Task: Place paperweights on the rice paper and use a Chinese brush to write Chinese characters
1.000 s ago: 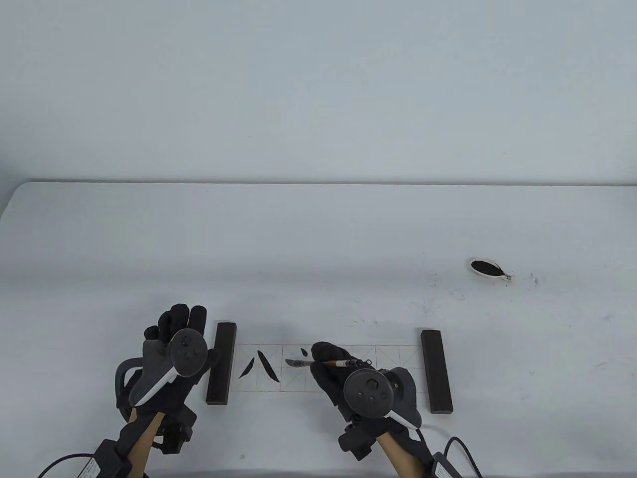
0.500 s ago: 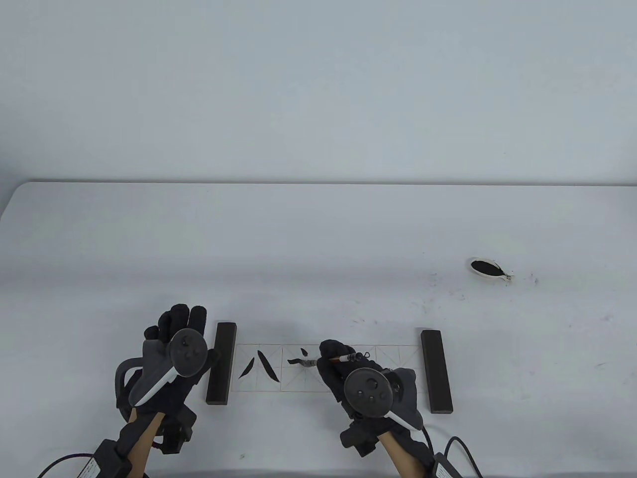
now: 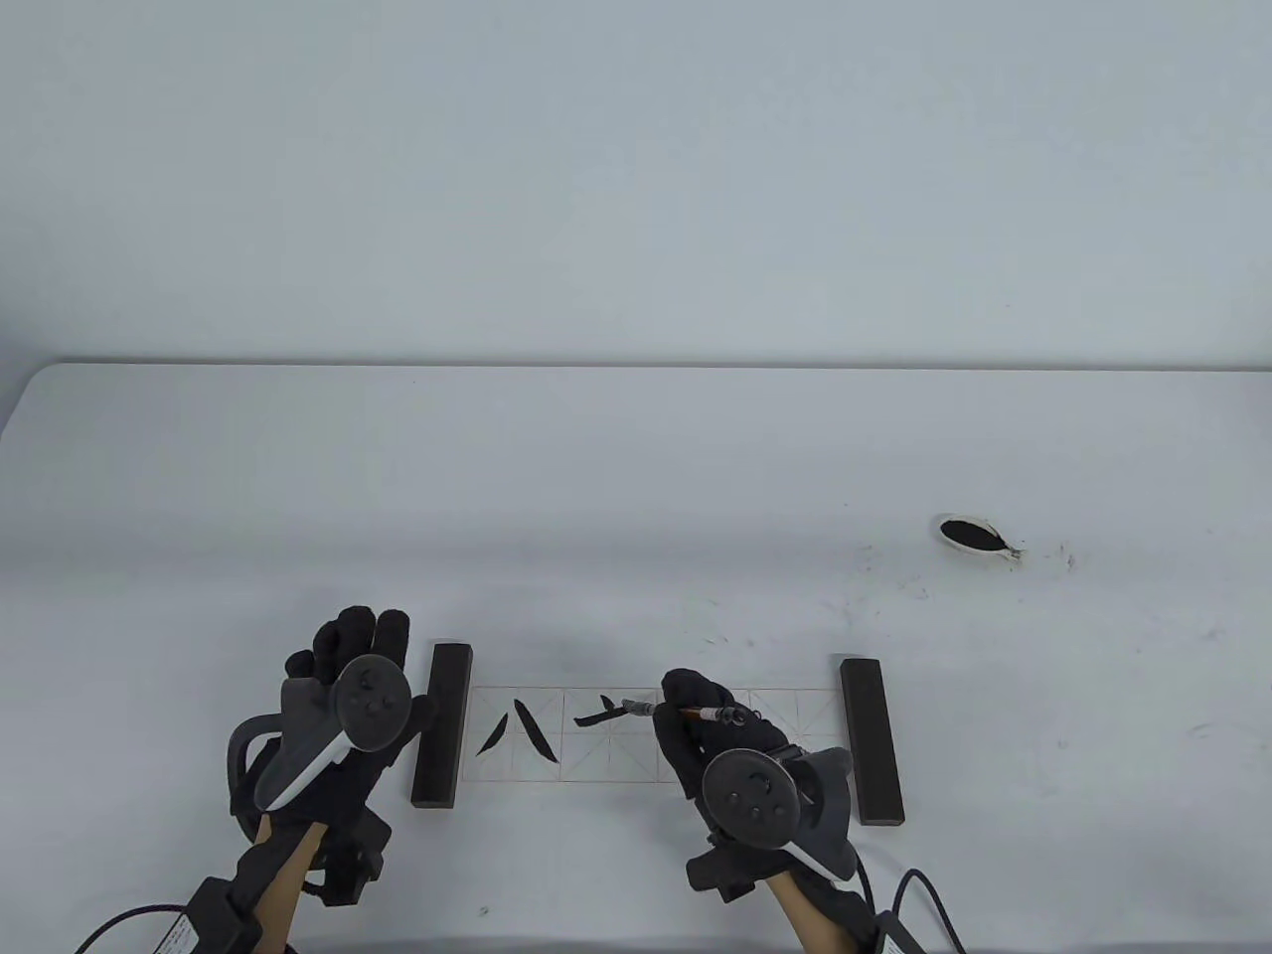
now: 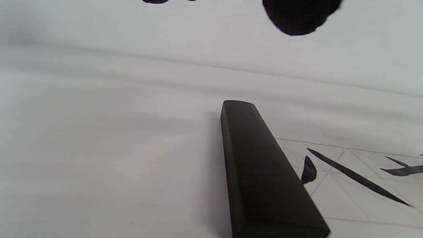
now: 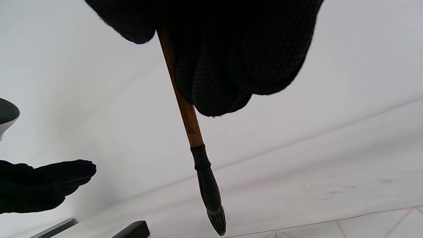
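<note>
A strip of gridded paper point(image 3: 636, 737) is laid flat near the front of the white worktop point(image 3: 636, 467), pinned at its ends by two dark bars: the left weight point(image 3: 442, 723) and the right weight point(image 3: 872, 740), each lying across a short edge of the strip. A two-stroke character point(image 3: 519, 733) is seen in the leftmost squares, and fresh strokes point(image 3: 598, 712) are seen in the next square to the right. The brush point(image 3: 668, 709) is held in the right hand point(image 3: 735, 755), whose grip is closed round the brown handle, the fingers point(image 5: 231, 66) being curled about it in the right wrist view; the dark tip point(image 5: 217, 219) is pointed down towards the paper, though whether it touches cannot be told. In the table view the brush is tilted, its tip lying to the left of the hand, beside the fresh strokes. The left hand point(image 3: 343, 711) is rested just left of the left weight, its grip open and nothing held. A small ink dish point(image 3: 976, 537) is placed well apart at the far right, with ink specks scattered on the worktop around it.
</note>
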The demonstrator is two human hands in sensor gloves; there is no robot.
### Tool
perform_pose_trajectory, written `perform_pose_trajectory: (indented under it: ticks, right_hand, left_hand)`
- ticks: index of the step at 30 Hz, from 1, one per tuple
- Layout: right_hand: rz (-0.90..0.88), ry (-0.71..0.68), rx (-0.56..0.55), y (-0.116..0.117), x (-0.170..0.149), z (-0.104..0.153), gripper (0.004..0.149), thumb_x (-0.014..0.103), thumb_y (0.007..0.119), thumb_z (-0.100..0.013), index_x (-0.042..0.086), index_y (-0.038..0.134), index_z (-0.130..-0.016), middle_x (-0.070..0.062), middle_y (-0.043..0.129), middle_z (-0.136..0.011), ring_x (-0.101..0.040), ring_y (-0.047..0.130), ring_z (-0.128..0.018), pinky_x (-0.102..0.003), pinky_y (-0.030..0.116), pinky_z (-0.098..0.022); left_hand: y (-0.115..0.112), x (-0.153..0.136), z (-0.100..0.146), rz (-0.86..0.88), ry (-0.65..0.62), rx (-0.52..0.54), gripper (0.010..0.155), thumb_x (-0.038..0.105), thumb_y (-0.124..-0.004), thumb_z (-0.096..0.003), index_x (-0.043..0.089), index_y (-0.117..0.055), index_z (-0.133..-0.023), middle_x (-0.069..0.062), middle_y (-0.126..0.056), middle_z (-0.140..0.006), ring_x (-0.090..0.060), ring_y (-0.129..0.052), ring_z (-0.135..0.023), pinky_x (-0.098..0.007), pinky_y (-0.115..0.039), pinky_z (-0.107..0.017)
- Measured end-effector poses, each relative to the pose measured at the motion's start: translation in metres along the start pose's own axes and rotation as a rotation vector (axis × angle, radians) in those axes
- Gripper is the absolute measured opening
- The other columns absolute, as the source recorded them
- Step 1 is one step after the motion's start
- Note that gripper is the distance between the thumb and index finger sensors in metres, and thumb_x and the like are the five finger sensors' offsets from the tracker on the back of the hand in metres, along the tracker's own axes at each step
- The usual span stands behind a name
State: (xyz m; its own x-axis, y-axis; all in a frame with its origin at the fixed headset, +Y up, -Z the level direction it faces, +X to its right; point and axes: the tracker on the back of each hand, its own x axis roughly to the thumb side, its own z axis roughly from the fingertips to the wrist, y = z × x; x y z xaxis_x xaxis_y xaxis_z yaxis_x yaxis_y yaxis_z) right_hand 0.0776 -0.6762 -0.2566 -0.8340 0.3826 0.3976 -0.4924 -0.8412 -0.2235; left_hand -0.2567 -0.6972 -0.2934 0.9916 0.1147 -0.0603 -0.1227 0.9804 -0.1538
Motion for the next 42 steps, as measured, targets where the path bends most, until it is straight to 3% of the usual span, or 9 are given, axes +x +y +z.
perform_pose_trajectory:
  ticks: [17,26,30,34,42]
  right_hand:
    - [0.028,-0.054,0.093,0.013,0.006,0.001,0.045,0.038,0.066,-0.061,0.007,0.072,-0.093,-0.014,0.091,-0.078,-0.024,0.098,-0.059,-0.035,0.086,-0.041]
    - [-0.087,-0.088,0.191,0.009,0.015,0.002,0.044,0.039,0.066,-0.061,0.008,0.075,-0.09,-0.013,0.094,-0.074,-0.023,0.099,-0.055,-0.034,0.086,-0.039]
    - [-0.188,-0.042,0.145,0.003,0.007,0.001,0.045,0.039,0.066,-0.061,0.007,0.074,-0.091,-0.014,0.093,-0.075,-0.023,0.099,-0.055,-0.034,0.086,-0.039]
    - [-0.12,-0.013,0.106,0.001,-0.001,0.0,0.045,0.039,0.066,-0.061,0.007,0.074,-0.092,-0.014,0.093,-0.076,-0.024,0.099,-0.056,-0.034,0.086,-0.04]
    - [-0.067,-0.011,0.129,0.007,-0.003,-0.001,0.045,0.038,0.066,-0.061,0.007,0.073,-0.093,-0.015,0.092,-0.078,-0.025,0.098,-0.059,-0.035,0.086,-0.041]
  left_hand:
    - [0.0,0.0,0.0,-0.002,-0.001,-0.001,0.085,0.056,-0.058,-0.0545,0.032,-0.009,-0.12,-0.009,-0.011,-0.129,-0.039,-0.02,-0.123,-0.054,-0.018,-0.088]
    - [0.0,0.0,0.0,-0.001,0.001,-0.002,0.085,0.056,-0.058,-0.0546,0.032,-0.009,-0.12,-0.009,-0.01,-0.129,-0.039,-0.019,-0.123,-0.054,-0.018,-0.088]
    - [0.0,0.0,0.0,0.0,0.002,-0.002,0.085,0.056,-0.058,-0.0545,0.032,-0.009,-0.12,-0.009,-0.01,-0.129,-0.039,-0.019,-0.123,-0.054,-0.018,-0.088]
    - [0.0,0.0,0.0,0.0,0.002,-0.004,0.085,0.056,-0.058,-0.0545,0.032,-0.009,-0.12,-0.009,-0.01,-0.129,-0.039,-0.019,-0.123,-0.054,-0.018,-0.088]
    - [0.0,0.0,0.0,-0.002,0.0,-0.006,0.085,0.056,-0.058,-0.0545,0.032,-0.009,-0.12,-0.009,-0.01,-0.129,-0.039,-0.019,-0.123,-0.054,-0.018,-0.088]
